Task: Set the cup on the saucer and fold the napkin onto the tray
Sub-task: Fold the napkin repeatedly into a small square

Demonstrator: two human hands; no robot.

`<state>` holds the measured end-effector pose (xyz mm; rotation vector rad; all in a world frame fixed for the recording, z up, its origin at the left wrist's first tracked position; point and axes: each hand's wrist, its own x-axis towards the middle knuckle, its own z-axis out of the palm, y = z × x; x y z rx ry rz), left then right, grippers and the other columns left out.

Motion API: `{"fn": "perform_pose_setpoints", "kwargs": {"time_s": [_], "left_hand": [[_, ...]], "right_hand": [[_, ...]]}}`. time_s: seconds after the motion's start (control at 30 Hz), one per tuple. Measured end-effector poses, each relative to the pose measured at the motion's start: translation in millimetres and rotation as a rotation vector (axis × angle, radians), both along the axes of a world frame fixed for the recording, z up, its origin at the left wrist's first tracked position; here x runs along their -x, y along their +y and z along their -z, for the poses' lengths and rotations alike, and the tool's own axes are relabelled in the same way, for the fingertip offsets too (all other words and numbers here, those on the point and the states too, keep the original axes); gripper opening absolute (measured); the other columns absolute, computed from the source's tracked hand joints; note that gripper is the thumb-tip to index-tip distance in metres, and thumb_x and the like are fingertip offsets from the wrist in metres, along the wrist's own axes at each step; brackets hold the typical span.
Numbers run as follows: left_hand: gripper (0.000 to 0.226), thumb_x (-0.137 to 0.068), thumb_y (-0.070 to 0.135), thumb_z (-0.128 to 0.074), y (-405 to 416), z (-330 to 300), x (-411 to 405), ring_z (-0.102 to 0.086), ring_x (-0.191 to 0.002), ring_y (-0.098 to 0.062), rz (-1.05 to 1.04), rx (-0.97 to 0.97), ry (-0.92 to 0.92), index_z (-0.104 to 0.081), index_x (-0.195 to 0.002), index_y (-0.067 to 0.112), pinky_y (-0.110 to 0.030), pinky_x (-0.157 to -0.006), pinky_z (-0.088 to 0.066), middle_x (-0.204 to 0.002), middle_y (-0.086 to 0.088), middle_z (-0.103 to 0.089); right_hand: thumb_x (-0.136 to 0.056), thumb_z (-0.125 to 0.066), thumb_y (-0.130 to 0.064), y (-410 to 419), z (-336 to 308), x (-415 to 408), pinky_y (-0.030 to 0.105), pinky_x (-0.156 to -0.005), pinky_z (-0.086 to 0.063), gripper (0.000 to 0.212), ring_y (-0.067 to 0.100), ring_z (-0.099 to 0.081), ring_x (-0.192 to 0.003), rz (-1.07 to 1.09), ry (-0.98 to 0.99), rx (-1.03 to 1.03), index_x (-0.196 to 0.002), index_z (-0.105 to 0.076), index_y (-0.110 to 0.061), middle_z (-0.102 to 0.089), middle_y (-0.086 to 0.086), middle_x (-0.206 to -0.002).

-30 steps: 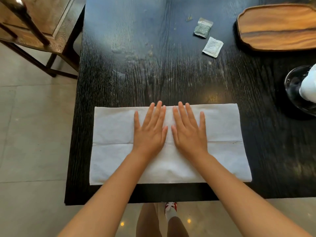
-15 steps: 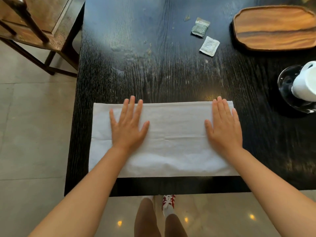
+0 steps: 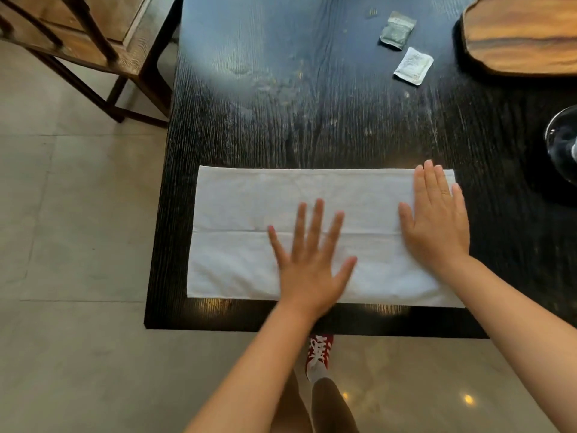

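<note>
A white napkin (image 3: 243,220), folded into a long rectangle, lies flat near the front edge of the black table (image 3: 312,114). My left hand (image 3: 312,260) lies flat on its middle with fingers spread, slightly blurred. My right hand (image 3: 437,220) presses flat on the napkin's right end, fingers together. The wooden tray (image 3: 524,35) sits at the far right corner of the table. The dark glass saucer (image 3: 562,145) shows only partly at the right edge. The cup is out of frame.
Two small sachets, one grey-green (image 3: 397,29) and one white (image 3: 412,65), lie left of the tray. A wooden chair (image 3: 93,35) stands off the table's far left corner. My leg and a red shoe (image 3: 320,354) show below the table's front edge.
Both hands slid outward from the napkin's middle toward its ends. Since then, the left hand has come back to the middle while the right stays on the right end. The view shifted left.
</note>
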<state>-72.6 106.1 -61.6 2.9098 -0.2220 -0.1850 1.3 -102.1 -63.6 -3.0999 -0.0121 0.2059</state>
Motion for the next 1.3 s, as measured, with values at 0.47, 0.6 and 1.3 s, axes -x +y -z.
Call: {"fn": "perform_pose_setpoints", "kwargs": {"time_s": [0.47,0.6,1.3], "left_hand": [[0.082,-0.078,0.074,-0.027,120,12,25,0.011,-0.144,-0.023,-0.160,-0.080,0.110,-0.003,-0.147,0.036,-0.064,-0.109,0.002,-0.158,-0.004,0.007],[0.083,-0.077,0.074,-0.026,118,10,24,0.009,-0.144,-0.024,-0.165,-0.079,0.104,-0.005,-0.148,0.035,-0.064,-0.108,0.002,-0.158,-0.006,0.005],[0.081,-0.077,0.076,-0.017,115,7,25,0.007,-0.144,-0.025,-0.171,-0.113,0.114,-0.001,-0.147,0.036,-0.066,-0.107,-0.001,-0.158,-0.007,0.003]], "right_hand": [[-0.089,-0.014,-0.045,0,-3,-2,0.047,-0.117,-0.006,0.070,0.020,0.000,-0.144,0.032,0.027,-0.044,-0.147,-0.007,-0.007,-0.004,0.009,-0.158],[-0.088,-0.013,-0.053,52,-17,20,0.052,-0.113,0.004,0.072,0.022,0.003,-0.144,0.139,-0.043,-0.137,-0.148,-0.002,-0.015,-0.001,0.009,-0.157],[-0.091,-0.018,-0.052,19,-1,106,0.042,-0.114,0.000,0.065,0.018,0.003,-0.143,-0.135,0.122,-0.023,-0.149,-0.006,-0.024,-0.003,0.005,-0.157]]}}
